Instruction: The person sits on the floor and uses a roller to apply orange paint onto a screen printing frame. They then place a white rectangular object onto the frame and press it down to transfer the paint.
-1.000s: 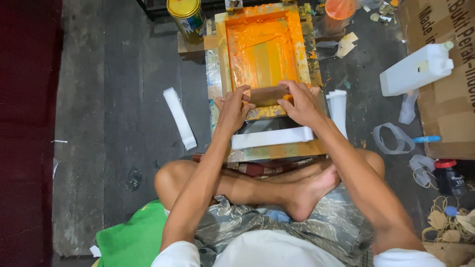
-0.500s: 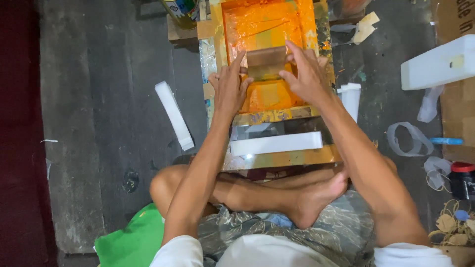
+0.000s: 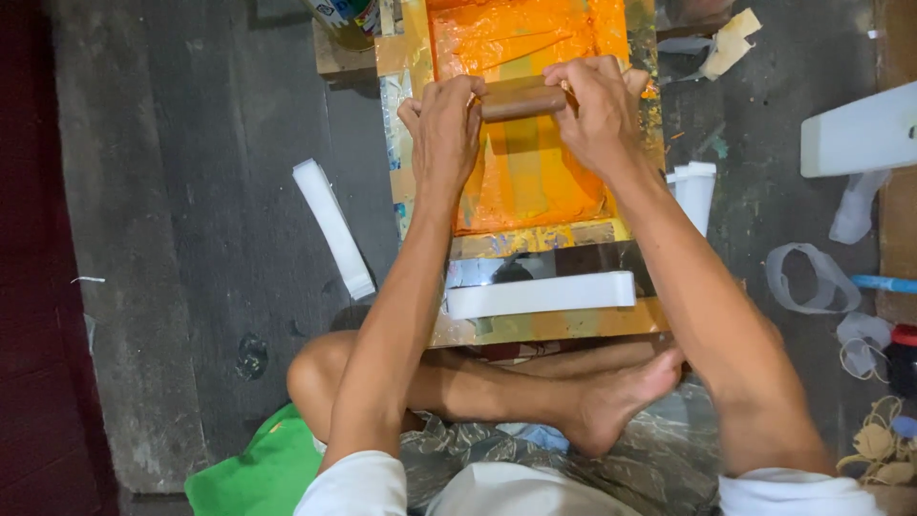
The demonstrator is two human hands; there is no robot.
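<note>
Cut off, covered or blurred

The printing screen (image 3: 535, 205) runs off the top edge; the paint can (image 3: 346, 21) shows only its base; both ends of the wooden squeegee (image 3: 522, 99) lie under the fingers; the white jerrycan (image 3: 860, 139) is cropped at right; the right forearm is motion-blurred.
</note>
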